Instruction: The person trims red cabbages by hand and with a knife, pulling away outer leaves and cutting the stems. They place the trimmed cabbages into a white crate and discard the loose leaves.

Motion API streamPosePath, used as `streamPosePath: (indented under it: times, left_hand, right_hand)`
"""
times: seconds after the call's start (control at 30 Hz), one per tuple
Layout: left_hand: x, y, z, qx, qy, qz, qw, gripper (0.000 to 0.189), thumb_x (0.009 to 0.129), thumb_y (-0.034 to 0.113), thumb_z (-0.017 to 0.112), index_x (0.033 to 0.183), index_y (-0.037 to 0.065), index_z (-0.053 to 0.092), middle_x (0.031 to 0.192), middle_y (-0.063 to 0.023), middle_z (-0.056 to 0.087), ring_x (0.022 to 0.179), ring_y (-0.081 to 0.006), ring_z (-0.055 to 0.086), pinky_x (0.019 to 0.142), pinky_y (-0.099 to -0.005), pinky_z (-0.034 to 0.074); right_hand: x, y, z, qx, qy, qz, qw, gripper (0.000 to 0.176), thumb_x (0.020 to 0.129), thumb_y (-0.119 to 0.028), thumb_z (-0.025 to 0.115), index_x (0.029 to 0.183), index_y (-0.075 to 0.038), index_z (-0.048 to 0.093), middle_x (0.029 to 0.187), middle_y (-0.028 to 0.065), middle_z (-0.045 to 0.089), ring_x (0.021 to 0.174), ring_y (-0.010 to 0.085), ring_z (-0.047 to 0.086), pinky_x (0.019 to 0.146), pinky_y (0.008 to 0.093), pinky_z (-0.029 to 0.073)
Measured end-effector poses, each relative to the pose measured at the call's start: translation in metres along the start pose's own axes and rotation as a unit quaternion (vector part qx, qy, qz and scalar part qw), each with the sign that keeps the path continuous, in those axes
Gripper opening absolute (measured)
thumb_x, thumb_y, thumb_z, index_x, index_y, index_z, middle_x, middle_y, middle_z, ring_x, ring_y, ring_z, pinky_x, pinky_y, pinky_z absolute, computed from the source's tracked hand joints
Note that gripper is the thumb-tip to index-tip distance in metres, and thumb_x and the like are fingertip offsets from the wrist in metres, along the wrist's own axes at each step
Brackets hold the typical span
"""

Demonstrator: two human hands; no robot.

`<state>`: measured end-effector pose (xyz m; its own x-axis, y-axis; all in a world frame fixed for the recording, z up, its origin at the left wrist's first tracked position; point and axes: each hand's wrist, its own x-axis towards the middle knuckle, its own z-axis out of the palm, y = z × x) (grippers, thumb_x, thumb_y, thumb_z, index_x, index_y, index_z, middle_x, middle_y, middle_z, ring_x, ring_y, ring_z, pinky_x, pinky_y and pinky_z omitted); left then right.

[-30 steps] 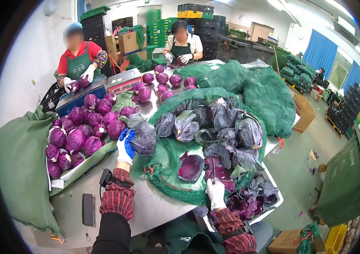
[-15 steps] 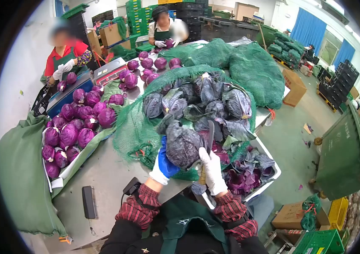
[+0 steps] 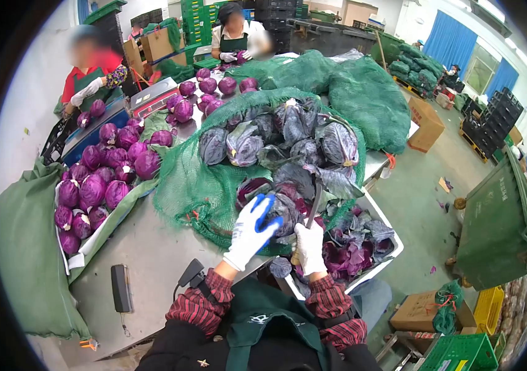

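Observation:
My left hand (image 3: 253, 230), in a white and blue glove, has its fingers spread against the near side of a purple cabbage (image 3: 287, 217). Dark outer leaves, some folded back, surround that head. In a white glove, my right hand (image 3: 310, 248) grips a knife (image 3: 317, 203) whose blade points up beside the cabbage. Behind both hands, untrimmed cabbages (image 3: 245, 147) lie in an opened green net bag (image 3: 180, 188). Stripped leaves (image 3: 353, 256) fill a white bin (image 3: 394, 252) below my right hand.
Trimmed purple cabbages (image 3: 93, 188) lie on green cloth (image 3: 28, 247) at left. A black oblong device (image 3: 121, 288) rests on the metal table (image 3: 152, 247). Full net bags (image 3: 368, 105) stand behind. Two people in aprons work across the table. A green wheeled bin (image 3: 501, 216) is at right.
My left hand has gone from gripping the cabbage's side to spread fingers over it. The cabbage sits slightly lower and right, with purple leaf surfaces now showing around it. The knife stays in my right hand.

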<state>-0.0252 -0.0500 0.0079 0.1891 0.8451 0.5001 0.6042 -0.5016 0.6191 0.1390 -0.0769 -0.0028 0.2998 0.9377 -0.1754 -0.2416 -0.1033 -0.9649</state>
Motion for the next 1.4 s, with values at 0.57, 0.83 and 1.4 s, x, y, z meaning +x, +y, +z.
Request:
streamPosePath:
  times: [0.57, 0.83, 1.4]
  left_hand:
    - [-0.004, 0.002, 0.015, -0.074, -0.060, 0.010, 0.995, 0.072, 0.071, 0.032, 0.080, 0.137, 0.020, 0.053, 0.146, -0.0169, 0.039, 0.132, -0.0371, 0.040, 0.109, -0.0447, 0.034]
    - [-0.007, -0.002, 0.005, -0.140, -0.074, -0.021, 0.987, 0.067, 0.074, 0.027, 0.079, 0.136, 0.014, 0.055, 0.148, -0.0172, 0.036, 0.135, -0.0329, 0.038, 0.110, -0.0420, 0.036]
    - [0.019, -0.042, -0.025, 0.019, -0.051, 0.044, 0.998, 0.048, 0.081, 0.020, 0.066, 0.128, 0.013, 0.059, 0.130, -0.0146, 0.056, 0.119, -0.0358, 0.052, 0.105, -0.0430, 0.040]
  right_hand:
    - [0.050, -0.011, -0.012, -0.439, 0.005, -0.266, 0.858, 0.033, 0.091, -0.033, 0.060, 0.100, -0.001, 0.059, 0.094, 0.0215, 0.066, 0.086, 0.0394, 0.064, 0.075, 0.0460, 0.050]
    - [0.041, -0.022, -0.012, -0.346, -0.065, -0.231, 0.907, 0.027, 0.087, -0.024, 0.069, 0.086, -0.002, 0.053, 0.067, 0.0119, 0.053, 0.059, 0.0211, 0.049, 0.058, 0.0345, 0.043]
    - [0.002, -0.024, 0.015, -0.175, 0.033, -0.190, 0.966, 0.020, 0.092, -0.021, 0.064, 0.084, -0.003, 0.058, 0.071, 0.0021, 0.058, 0.062, 0.0082, 0.049, 0.059, 0.0270, 0.044]
